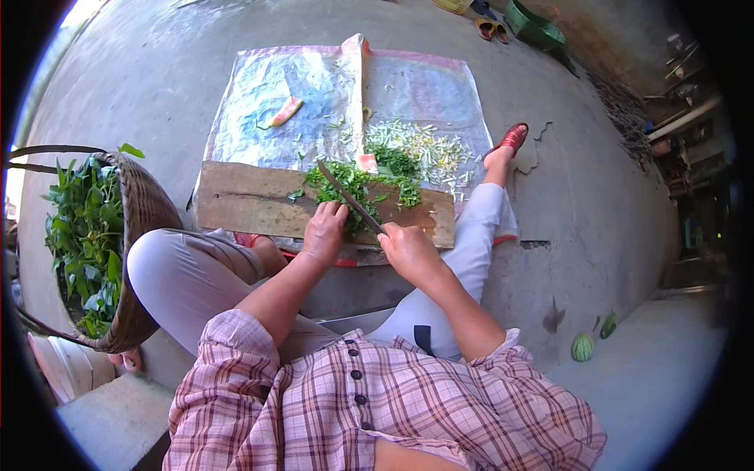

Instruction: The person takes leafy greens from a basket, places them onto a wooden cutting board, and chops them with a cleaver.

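Observation:
My right hand [408,250] is closed around the handle of a long-bladed knife [349,197]. Its blade slants up and to the left across a heap of chopped leafy greens [333,182]. Left of the blade, my left hand [326,232] presses a bunch of greens down with curled fingers, and the bunch is partly hidden under it. Both rest over a worn wooden board [253,203] in front of me. A piece of melon rind [366,162] lies at the board's far edge. Beyond it are chopped pale stalks [430,147] and finely cut greens [396,160].
A woven plastic sheet [247,112] lies under the board, with a melon rind strip [287,112] on it. A wicker basket [147,200] full of leafy stems [88,229] stands at my left. A small striped melon [582,347] sits on the concrete floor [565,235] at right.

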The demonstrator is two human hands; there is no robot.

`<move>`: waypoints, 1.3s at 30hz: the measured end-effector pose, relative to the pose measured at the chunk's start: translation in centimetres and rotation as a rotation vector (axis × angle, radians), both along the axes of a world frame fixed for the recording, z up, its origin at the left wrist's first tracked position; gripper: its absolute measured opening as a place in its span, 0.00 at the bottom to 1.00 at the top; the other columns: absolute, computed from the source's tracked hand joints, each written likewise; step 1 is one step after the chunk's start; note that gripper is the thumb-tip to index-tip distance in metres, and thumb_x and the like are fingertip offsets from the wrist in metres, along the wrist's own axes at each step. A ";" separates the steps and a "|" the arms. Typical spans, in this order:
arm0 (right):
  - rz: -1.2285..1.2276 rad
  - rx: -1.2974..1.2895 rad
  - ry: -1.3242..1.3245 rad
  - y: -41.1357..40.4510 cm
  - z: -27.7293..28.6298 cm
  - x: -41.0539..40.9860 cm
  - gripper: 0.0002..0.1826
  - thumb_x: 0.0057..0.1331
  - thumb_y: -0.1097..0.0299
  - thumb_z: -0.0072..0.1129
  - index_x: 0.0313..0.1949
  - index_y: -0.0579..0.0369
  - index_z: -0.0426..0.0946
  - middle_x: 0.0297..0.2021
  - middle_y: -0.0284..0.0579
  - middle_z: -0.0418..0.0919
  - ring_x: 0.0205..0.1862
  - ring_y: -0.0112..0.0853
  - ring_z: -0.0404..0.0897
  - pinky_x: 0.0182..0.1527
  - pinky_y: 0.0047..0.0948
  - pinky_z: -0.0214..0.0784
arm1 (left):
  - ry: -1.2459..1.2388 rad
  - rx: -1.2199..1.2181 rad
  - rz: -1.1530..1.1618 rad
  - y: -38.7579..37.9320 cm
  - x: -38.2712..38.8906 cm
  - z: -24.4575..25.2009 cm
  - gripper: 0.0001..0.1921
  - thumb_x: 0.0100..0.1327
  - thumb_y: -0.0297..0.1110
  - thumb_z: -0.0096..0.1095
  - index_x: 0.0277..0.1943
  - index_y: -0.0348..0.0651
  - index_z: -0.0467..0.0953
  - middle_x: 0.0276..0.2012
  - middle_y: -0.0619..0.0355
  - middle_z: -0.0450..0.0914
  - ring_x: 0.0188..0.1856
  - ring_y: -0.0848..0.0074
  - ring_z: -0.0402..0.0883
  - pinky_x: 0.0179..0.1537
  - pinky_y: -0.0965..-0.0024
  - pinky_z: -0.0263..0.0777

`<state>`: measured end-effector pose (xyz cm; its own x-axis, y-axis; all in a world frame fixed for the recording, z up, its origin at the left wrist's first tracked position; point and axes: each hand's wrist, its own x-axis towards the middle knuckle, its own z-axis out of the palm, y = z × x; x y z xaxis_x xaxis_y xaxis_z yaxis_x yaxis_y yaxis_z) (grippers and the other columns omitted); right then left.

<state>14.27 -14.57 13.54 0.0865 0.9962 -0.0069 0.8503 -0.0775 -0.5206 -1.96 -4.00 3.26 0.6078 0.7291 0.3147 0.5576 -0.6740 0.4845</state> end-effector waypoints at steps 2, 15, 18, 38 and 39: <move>0.030 -0.057 -0.040 -0.2 0.6 0.0 0.12 0.67 0.65 0.52 0.32 0.62 0.75 0.20 0.59 0.78 0.26 0.55 0.80 0.31 0.51 0.74 | 0.024 -0.015 -0.003 0.0 0.1 0.2 0.14 0.55 0.22 0.55 0.46 0.39 0.75 0.45 0.50 0.77 0.49 0.57 0.76 0.48 0.59 0.74; -0.018 -0.108 -0.091 2.8 -1.3 -1.9 0.11 0.67 0.66 0.52 0.31 0.62 0.74 0.23 0.62 0.79 0.29 0.56 0.81 0.35 0.52 0.74 | -0.018 -0.005 0.022 0.0 0.3 -0.7 0.10 0.53 0.22 0.56 0.40 0.39 0.76 0.42 0.50 0.77 0.46 0.56 0.76 0.45 0.58 0.74; -0.059 -0.027 -0.088 3.9 -3.1 -1.6 0.12 0.67 0.66 0.52 0.30 0.62 0.74 0.23 0.60 0.79 0.29 0.55 0.81 0.34 0.52 0.74 | -0.062 0.017 0.009 -0.1 0.4 -0.7 0.09 0.54 0.23 0.57 0.39 0.38 0.76 0.42 0.49 0.77 0.47 0.57 0.76 0.45 0.59 0.74; 0.037 -0.116 -0.066 0.0 1.4 -1.2 0.11 0.67 0.67 0.51 0.31 0.62 0.75 0.22 0.61 0.78 0.27 0.55 0.81 0.34 0.51 0.74 | -0.033 -0.025 0.054 -0.2 0.2 -0.7 0.07 0.54 0.22 0.54 0.36 0.40 0.75 0.36 0.51 0.75 0.44 0.57 0.76 0.43 0.58 0.73; 0.039 -0.131 -0.057 0.4 1.2 -1.1 0.11 0.67 0.67 0.52 0.31 0.62 0.75 0.22 0.61 0.78 0.28 0.56 0.80 0.34 0.52 0.73 | -0.045 -0.029 0.054 -0.1 0.2 -0.9 0.07 0.54 0.22 0.54 0.36 0.40 0.75 0.36 0.50 0.75 0.43 0.57 0.76 0.43 0.58 0.73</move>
<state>13.17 -14.19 14.76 0.0515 0.9898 -0.1329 0.8817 -0.1076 -0.4595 -1.73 -4.12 2.35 0.5533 0.7694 0.3191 0.5701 -0.6291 0.5284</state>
